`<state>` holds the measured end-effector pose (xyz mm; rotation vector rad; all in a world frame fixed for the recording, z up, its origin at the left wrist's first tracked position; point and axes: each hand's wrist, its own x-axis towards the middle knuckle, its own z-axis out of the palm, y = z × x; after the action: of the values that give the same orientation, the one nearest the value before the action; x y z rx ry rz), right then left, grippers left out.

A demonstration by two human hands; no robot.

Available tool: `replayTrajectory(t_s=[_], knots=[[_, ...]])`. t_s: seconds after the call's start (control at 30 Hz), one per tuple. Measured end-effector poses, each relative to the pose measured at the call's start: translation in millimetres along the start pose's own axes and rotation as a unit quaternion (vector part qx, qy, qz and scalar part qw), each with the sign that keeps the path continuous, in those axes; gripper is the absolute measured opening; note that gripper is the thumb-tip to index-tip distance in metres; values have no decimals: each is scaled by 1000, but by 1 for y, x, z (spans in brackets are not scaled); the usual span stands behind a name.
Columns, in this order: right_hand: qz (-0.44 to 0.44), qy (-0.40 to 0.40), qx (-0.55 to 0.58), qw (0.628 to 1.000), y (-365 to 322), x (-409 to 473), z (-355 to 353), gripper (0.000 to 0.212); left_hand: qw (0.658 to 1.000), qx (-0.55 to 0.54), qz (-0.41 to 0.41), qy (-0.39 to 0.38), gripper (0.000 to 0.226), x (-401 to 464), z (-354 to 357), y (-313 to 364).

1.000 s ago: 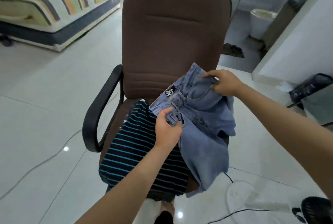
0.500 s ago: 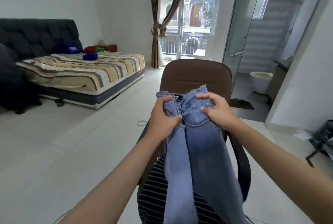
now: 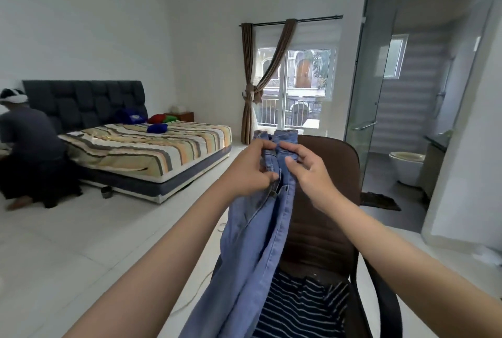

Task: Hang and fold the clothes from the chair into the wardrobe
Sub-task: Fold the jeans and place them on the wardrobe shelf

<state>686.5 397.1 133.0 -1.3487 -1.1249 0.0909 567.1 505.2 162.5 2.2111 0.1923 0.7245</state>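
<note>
Head view, item in hand: pair of light blue denim jeans [image 3: 252,231], held up at centre frame by the waistband, legs hanging toward the lower edge. Change since half a second ago: the waistband, then spread fairly flat between the hands, is now gathered into a narrow bunch, its two halves brought together; the garment has also risen from the seat, where it lay a second ago. Left hand [image 3: 251,168]: fingers curled round the left side of the bunched waistband. Right hand [image 3: 305,172]: thumb and forefinger pinch the right side, remaining fingers loosely bent. Brown fabric office chair [image 3: 326,202], centre right, stands behind the denim; a dark navy T-shirt with thin white stripes [image 3: 301,307] lies on its seat at lower centre (not yet dealt with). Wardrobe: not in frame. Reading: first lengthwise fold likely begun, legs being laid one on the other; carrying and stowing remain. Background, left: striped bed [image 3: 152,147], and a second person [image 3: 30,147] crouched beside it.
</note>
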Motion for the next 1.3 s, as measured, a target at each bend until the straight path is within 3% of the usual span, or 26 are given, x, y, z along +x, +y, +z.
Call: replayTrajectory(t_s=[0.13,0.33,0.57,0.7,0.87,0.93,0.97,1.03,1.1,1.2,1.3], knots=[[-11,17,43,999,-16,6,0,37,1000,-13,18,15,42,11,-18,11],[-34,-15,70,997,-31,11,-2,52,994,-38,64,84,49,21,-32,30],[-64,15,76,995,-27,17,3,62,983,-120,64,122,51,38,-28,36],[-115,50,34,991,-31,25,2,42,969,-191,92,129,34,35,-26,36],[-141,55,6,988,-46,36,1,43,946,4,176,271,20,11,-34,14],[-136,40,15,990,-52,39,-1,48,941,23,140,306,22,-1,-42,-10],[-135,39,18,990,-55,41,-3,49,950,-5,90,300,23,-7,-48,-20],[-138,42,22,989,-62,44,-5,50,959,-167,-1,229,28,-18,-57,-37],[-148,39,31,988,-68,46,-7,48,928,-348,-58,118,27,-25,-63,-49],[-147,25,54,987,-80,47,-10,45,913,-396,-82,58,33,-29,-63,-50],[-131,38,71,988,-88,48,-20,41,899,-430,-55,59,39,-26,-59,-34]])
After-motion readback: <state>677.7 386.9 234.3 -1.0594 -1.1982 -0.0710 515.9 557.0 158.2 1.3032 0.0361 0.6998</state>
